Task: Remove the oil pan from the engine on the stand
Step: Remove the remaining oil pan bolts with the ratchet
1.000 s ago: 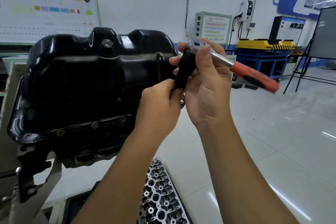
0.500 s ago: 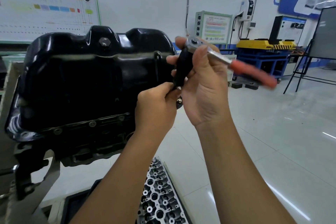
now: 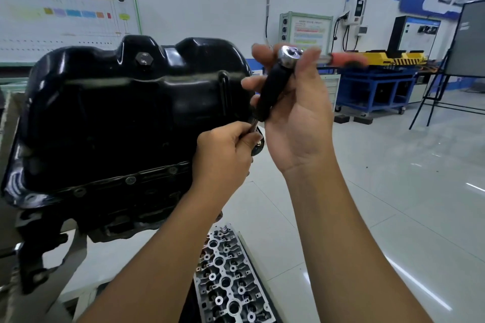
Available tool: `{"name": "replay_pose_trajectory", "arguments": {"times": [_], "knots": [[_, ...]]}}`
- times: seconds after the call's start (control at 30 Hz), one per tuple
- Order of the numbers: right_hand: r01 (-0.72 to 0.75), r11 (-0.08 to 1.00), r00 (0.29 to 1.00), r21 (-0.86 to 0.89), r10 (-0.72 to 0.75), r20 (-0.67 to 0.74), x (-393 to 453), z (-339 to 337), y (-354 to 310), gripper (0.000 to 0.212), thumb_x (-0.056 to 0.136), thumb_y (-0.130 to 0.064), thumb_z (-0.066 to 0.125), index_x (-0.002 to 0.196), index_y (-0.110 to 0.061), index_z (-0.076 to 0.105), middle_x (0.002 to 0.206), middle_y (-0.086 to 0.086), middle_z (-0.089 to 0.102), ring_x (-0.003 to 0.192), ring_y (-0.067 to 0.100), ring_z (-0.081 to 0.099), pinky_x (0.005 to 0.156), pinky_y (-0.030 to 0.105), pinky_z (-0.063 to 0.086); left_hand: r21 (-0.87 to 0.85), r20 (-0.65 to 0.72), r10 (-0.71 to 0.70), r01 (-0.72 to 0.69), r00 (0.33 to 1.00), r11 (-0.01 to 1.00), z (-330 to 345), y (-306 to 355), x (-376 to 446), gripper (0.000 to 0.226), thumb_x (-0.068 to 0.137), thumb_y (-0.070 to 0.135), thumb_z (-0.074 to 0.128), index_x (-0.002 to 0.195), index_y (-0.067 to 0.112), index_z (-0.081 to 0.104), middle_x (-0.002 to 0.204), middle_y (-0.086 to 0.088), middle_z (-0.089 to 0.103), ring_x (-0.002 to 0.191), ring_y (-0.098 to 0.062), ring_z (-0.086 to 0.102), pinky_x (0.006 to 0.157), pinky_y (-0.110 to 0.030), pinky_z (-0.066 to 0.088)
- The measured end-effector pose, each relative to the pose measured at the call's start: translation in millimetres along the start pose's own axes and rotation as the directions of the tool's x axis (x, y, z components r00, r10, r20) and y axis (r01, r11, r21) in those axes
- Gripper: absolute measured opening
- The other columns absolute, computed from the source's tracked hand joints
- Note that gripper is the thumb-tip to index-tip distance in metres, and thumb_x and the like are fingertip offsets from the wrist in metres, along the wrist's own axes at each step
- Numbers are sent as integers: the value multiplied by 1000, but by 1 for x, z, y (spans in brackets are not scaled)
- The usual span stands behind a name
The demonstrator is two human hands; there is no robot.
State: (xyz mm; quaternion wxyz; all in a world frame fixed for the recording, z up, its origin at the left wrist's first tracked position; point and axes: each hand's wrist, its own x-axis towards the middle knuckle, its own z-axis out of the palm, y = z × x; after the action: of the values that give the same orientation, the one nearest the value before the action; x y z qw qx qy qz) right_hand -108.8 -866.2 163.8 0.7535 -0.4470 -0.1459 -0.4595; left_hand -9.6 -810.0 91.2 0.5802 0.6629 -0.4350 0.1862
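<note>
Oil pan (image 3: 126, 118) still bolted on engine at 9 o'clock; R hand (image 3: 296, 113) fingers curled round ratchet (image 3: 287, 56) head w/ black socket (image 3: 274, 89), L hand (image 3: 223, 155) pinching extension tip at flange corner bolt — risk: socket seated crooked slips, rounds bolt.

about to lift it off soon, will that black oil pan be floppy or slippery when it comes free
The oil pan looks like rigid pressed metal with stamped ribs, so probably stiff, not floppy. Its glossy surface suggests it may be slick. Being broad and deep, it likely needs both hands.
</note>
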Motion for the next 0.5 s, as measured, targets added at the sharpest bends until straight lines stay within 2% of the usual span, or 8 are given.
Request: {"name": "replay_pose_trajectory", "arguments": {"times": [0.07, 0.13, 0.2, 0.23, 0.3, 0.37, 0.43, 0.5], "knots": [[-12, 1000, 1000, 11, 12, -7, 1, 1, -2, 26, 105, -35, 47, 105, -13, 60, 106, 8, 74, 75, 23, 64, 68, 32, 44, -3, -15, 10, -10, 1000, 1000, 2, -1, 0, 11, 91, 21, 71, 84, 27, 76, 53, 16, 57, 45, -3, 52, 48, -10, 34], [25, 998, 999, 54, -23, -29, 0, 4, -1, 19, 91, -22, 69, 103, -11, 60, 104, 9, 73, 78, 24, 65, 77, 38, 50, 13, -63, 6, -5, 998, 1000, 4, -2, -1, 8, 88, 29, 70, 82, 27, 76, 52, 19, 55, 46, -1, 49, 51, -18, 35], [93, 994, 991, 50, -88, -99, 1, 5, 4, 28, 81, -7, 78, 99, -12, 57, 101, 10, 72, 85, 28, 64, 86, 45, 50, 5, -115, -4, 4, 993, 1000, 7, -3, -1, 12, 84, 34, 70, 81, 25, 77, 52, 23, 54, 46, 1, 47, 55, -20, 35], [113, 993, 989, 41, -108, -100, 1, 5, 6, 24, 85, -7, 75, 100, -11, 57, 100, 10, 72, 84, 28, 64, 83, 43, 52, 0, -134, -3, 3, 991, 1000, 8, -3, -2, 13, 83, 35, 70, 80, 24, 76, 51, 23, 54, 46, 2, 46, 55, -20, 35], [86, 996, 995, 29, -85, -52, 1, 6, 6, 11, 101, -20, 60, 105, -10, 57, 100, 8, 73, 73, 24, 64, 69, 32, 53, 4, -154, 7, -6, 988, 1000, 9, -3, -2, 13, 82, 36, 71, 77, 25, 74, 50, 25, 53, 44, 2, 45, 54, -19, 34], [19, 999, 999, 29, -17, -47, 4, 4, 4, 28, 109, -35, 43, 106, -11, 59, 102, 8, 74, 69, 21, 62, 64, 27, 46, -1, -136, 23, -23, 990, 1000, 9, -4, -3, 11, 84, 35, 71, 79, 25, 74, 51, 26, 53, 45, 3, 46, 53, -19, 39], [9, 999, 997, 46, -6, -73, 6, 2, 2, 30, 108, -36, 44, 107, -11, 60, 103, 7, 74, 69, 20, 60, 65, 29, 42, -4, -86, 46, -47, 995, 999, 6, -7, -3, 10, 88, 32, 70, 87, 25, 77, 53, 26, 53, 47, 3, 46, 54, -23, 44], [62, 995, 991, 80, -52, -121, 4, 4, 3, 15, 104, -26, 56, 107, -11, 60, 101, 6, 73, 70, 20, 61, 64, 30, 47, 20, -58, 51, -50, 997, 999, 5, -9, -1, 13, 89, 32, 67, 92, 25, 78, 55, 23, 56, 50, 0, 49, 55, -27, 49]]}}
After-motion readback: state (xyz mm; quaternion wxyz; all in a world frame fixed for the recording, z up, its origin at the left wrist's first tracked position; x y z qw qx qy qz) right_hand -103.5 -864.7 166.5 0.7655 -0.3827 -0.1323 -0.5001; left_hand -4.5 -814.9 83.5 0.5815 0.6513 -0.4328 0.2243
